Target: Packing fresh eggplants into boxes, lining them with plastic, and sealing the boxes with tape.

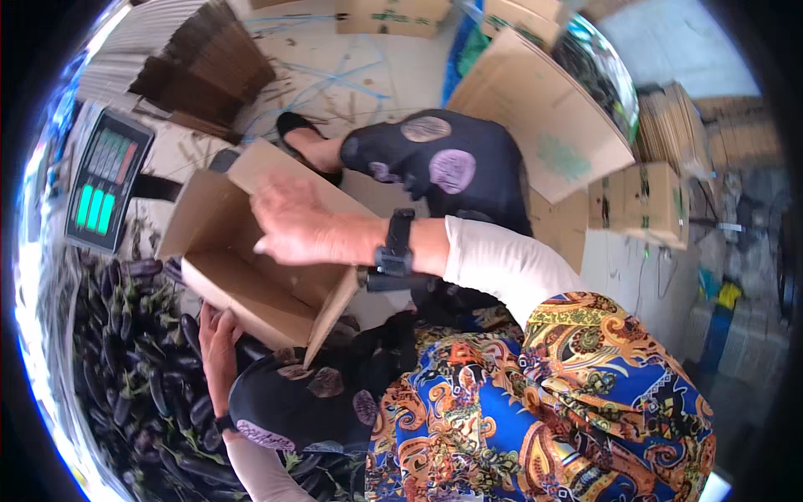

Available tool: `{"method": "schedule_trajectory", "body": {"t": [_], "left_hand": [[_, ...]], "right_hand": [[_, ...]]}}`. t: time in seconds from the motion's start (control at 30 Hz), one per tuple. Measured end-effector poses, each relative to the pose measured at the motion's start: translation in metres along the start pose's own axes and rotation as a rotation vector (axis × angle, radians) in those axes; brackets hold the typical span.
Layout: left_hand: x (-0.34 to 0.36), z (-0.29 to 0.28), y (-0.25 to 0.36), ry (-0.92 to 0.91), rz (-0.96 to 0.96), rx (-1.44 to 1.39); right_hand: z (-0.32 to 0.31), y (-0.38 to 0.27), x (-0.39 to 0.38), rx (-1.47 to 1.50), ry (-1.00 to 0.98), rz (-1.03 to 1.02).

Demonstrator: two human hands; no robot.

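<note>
An open cardboard box [242,280] stands tilted in front of me, its flaps raised and its inside showing bare brown walls. My right hand [288,219] is over the box's opening, beside the upper flap. Motion blurs its fingers somewhat, but the thumb stands apart and nothing shows in the hand. Low on the box's left outer side, my left hand [219,333] grips the cardboard, with part of its fingers hidden. Close around that hand lies a large heap of dark purple eggplants [125,393].
A scale display [109,184] with green lit digits stands left of the box. Folded cardboard [205,71] leans behind it. Blue strapping [335,75] and scraps litter the floor. A large open carton [544,109] stands at the back right, near a closed box [640,201].
</note>
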State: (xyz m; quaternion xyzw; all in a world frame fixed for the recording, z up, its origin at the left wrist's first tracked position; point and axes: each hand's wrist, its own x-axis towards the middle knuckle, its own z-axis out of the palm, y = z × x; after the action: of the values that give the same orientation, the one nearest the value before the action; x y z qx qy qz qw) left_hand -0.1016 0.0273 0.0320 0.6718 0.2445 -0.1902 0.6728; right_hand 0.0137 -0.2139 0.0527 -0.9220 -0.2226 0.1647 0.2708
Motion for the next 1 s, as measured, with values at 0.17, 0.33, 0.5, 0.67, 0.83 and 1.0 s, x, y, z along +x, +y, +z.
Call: {"method": "schedule_trajectory", "body": {"t": [0.17,0.33,0.5,0.67,0.83,1.0], "left_hand": [[0.019,-0.038,-0.007,-0.049,-0.083,0.025],[0.017,-0.131,-0.020,-0.064,0.007,0.024],[0.018,-0.170,0.000,-0.080,-0.090,-0.088],[-0.016,-0.135,0.047,0.237,-0.059,0.123],[-0.007,-0.113,0.089,0.184,0.064,0.152],[-0.026,-0.021,0.151,0.168,0.297,0.519]], "right_hand": [[-0.150,-0.010,-0.087,0.598,-0.119,-0.393],[-0.192,0.158,-0.165,0.649,0.276,0.134],[-0.078,0.345,-0.302,0.027,0.045,0.634],[0.037,0.281,-0.330,0.142,0.072,0.720],[0.104,0.268,-0.306,0.043,0.099,0.826],[0.085,0.320,-0.324,0.099,0.187,0.553]]}}
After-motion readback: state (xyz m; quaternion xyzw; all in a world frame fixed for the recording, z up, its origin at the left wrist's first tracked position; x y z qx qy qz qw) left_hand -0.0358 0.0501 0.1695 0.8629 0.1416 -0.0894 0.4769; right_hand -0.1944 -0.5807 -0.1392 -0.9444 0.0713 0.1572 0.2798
